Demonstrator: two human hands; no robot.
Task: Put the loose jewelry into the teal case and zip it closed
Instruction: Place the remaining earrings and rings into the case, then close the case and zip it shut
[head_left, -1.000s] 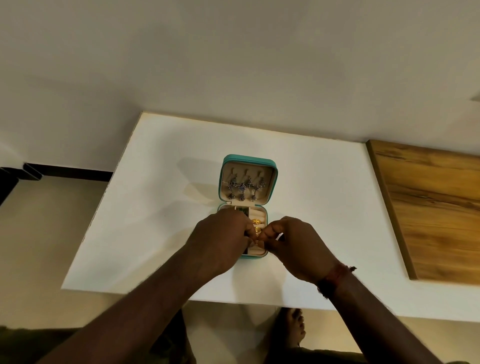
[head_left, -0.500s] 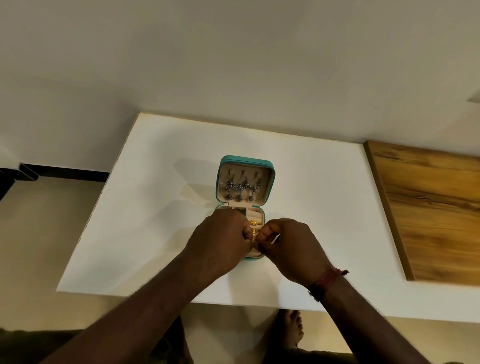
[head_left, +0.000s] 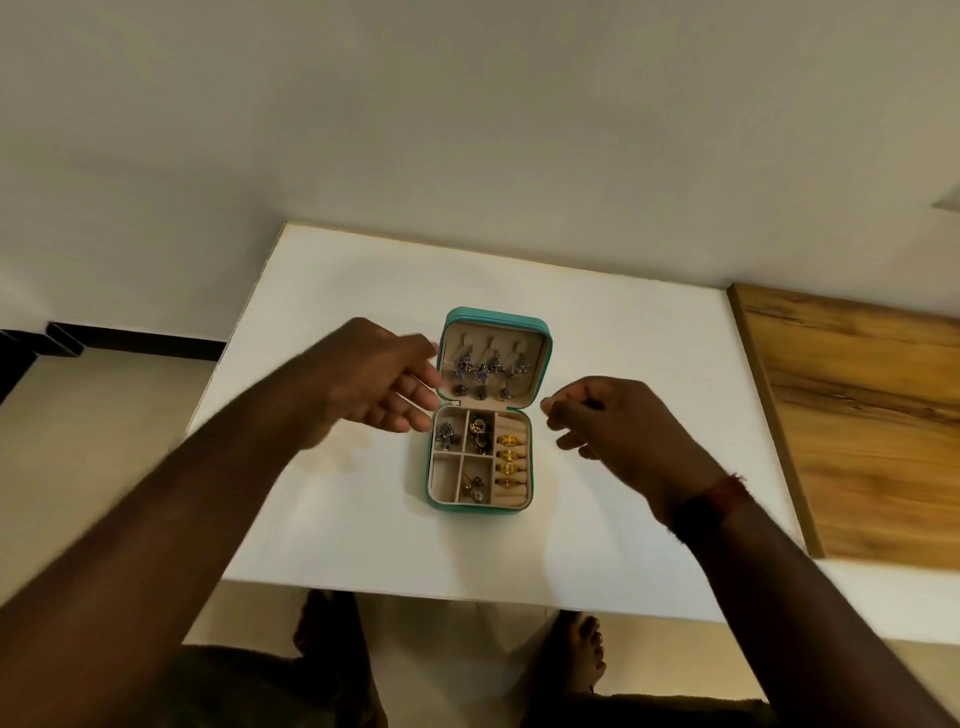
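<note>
The teal case (head_left: 435, 506) lies open on the white table (head_left: 322, 509), its lid (head_left: 493, 315) standing upright at the back with several silver earrings (head_left: 484, 368) pinned inside. Gold rings (head_left: 510, 461) sit in the roll slot on the right of the tray, and darker pieces (head_left: 478, 435) fill the small compartments. My left hand (head_left: 379, 379) hovers open just left of the lid, fingers near its edge. My right hand (head_left: 618, 426) hangs to the right of the case, fingers loosely curled, holding nothing I can see.
A wooden board (head_left: 852, 415) lies along the table's right side. The table backs onto a pale wall (head_left: 467, 130). My bare feet (head_left: 576, 654) show below the table's front edge, on a beige floor.
Both hands have lifted off the tray and parted, the left up toward the lid, the right out to the side. The rings they were pressing now sit uncovered in the roll slot.
</note>
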